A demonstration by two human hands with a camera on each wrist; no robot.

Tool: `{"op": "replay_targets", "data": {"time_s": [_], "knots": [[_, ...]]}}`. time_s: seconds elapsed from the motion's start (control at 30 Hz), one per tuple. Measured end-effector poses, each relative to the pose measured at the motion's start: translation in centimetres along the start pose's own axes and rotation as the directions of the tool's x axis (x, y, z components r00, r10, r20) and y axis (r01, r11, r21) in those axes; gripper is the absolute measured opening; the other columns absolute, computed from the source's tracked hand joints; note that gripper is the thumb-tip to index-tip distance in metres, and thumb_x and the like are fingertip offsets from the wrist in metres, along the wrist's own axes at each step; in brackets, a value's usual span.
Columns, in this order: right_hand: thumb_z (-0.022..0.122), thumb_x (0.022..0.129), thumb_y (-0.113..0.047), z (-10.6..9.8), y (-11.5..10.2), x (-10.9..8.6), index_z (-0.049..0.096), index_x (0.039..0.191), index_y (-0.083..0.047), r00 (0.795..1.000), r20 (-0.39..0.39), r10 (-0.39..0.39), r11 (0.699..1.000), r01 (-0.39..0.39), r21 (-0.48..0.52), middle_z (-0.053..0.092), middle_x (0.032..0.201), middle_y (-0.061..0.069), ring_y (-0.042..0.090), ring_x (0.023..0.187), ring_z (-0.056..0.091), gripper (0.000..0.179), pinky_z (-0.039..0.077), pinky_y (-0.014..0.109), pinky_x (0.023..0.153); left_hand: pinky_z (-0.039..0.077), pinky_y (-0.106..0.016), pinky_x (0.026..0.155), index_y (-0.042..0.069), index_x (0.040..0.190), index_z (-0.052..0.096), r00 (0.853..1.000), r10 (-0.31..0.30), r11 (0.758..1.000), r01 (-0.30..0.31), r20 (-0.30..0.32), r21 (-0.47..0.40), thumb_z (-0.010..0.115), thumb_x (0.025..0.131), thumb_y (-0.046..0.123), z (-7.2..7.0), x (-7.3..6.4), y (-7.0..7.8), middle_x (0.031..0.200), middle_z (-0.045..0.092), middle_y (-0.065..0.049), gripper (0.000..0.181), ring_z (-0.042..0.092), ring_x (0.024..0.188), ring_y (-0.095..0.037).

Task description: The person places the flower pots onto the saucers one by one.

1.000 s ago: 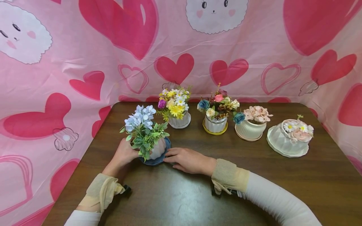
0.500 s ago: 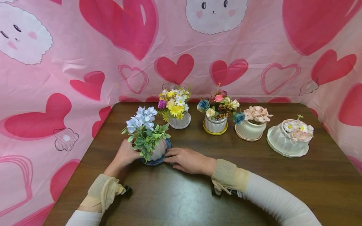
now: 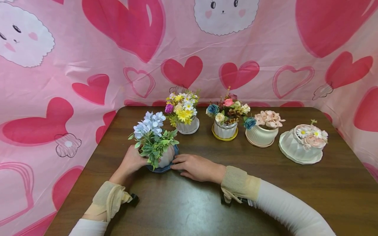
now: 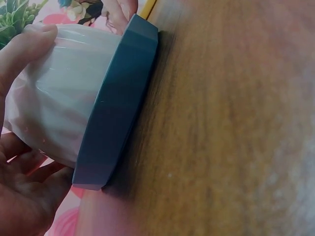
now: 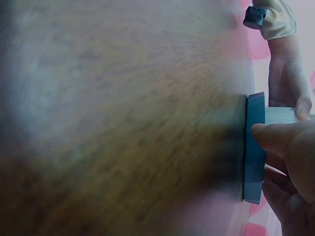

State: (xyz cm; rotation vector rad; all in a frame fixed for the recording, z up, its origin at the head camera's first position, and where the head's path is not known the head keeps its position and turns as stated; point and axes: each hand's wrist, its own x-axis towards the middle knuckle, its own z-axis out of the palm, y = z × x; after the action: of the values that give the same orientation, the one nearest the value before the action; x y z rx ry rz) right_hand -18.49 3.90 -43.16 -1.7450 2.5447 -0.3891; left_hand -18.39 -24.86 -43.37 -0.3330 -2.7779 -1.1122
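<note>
In the head view, a white flowerpot (image 3: 167,156) with pale blue flowers and green leaves stands on a dark blue saucer (image 3: 160,169) at the table's left. My left hand (image 3: 134,160) grips the pot from its left side; the left wrist view shows the thumb (image 4: 34,42) on the near wall and the fingers round the far side. Leaves cover part of that hand from above. At the saucer's right edge, my right hand (image 3: 196,167) holds the rim, its thumb (image 5: 270,137) against it in the right wrist view.
Along the back stand a pot of yellow and white flowers (image 3: 184,113), a pot on a yellow saucer (image 3: 225,130), a cream pot with pink flowers (image 3: 261,135) and a white pot with daisies (image 3: 307,144). A pink heart-print cloth (image 3: 189,42) hangs behind the table.
The blue-flowered pot and my left hand have shifted slightly to the right over the saucer. My right hand has stayed at the rim.
</note>
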Motion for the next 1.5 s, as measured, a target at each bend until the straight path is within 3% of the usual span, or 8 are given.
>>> {"op": "replay_targets", "data": {"time_s": [0.73, 1.23, 1.5], "knots": [[0.062, 0.098, -0.02, 0.01, -0.01, -0.07, 0.061, 0.135, -0.017, 1.0, -0.012, -0.003, 1.0, 0.003, -0.007, 0.059, 0.14, 0.003, 0.019, 0.137, 0.049, 0.037, 0.04, 0.033, 0.113, 0.053, -0.032, 0.077, 0.005, 0.106, 0.068, 1.0, 0.012, 1.0, -0.013, 0.005, 0.017, 0.094, 0.059, 0.028, 0.02, 0.21, 0.42, 0.092, 0.075, -0.007, 0.058, 0.062, 0.082, -0.014], [0.063, 0.097, -0.019, 0.14, -0.04, -0.21, 0.061, 0.135, -0.017, 1.0, -0.021, -0.01, 1.0, 0.009, -0.025, 0.059, 0.14, 0.002, 0.02, 0.138, 0.048, 0.038, 0.039, 0.034, 0.114, 0.051, -0.029, 0.079, 0.003, 0.106, 0.067, 0.999, -0.031, 0.999, 0.032, 0.035, -0.026, 0.094, 0.061, 0.024, -0.09, 0.13, 0.54, 0.093, 0.073, -0.008, 0.057, 0.06, 0.084, -0.012], [0.065, 0.096, -0.021, 0.14, -0.01, -0.2, 0.061, 0.135, -0.018, 0.999, -0.027, -0.031, 0.998, 0.029, -0.06, 0.06, 0.14, 0.002, 0.021, 0.138, 0.048, 0.04, 0.038, 0.035, 0.115, 0.051, -0.028, 0.082, 0.006, 0.113, 0.065, 0.998, -0.001, 0.998, 0.005, 0.06, -0.063, 0.093, 0.064, 0.024, -0.03, 0.09, 0.42, 0.1, 0.073, -0.008, 0.059, 0.061, 0.089, -0.01]]}}
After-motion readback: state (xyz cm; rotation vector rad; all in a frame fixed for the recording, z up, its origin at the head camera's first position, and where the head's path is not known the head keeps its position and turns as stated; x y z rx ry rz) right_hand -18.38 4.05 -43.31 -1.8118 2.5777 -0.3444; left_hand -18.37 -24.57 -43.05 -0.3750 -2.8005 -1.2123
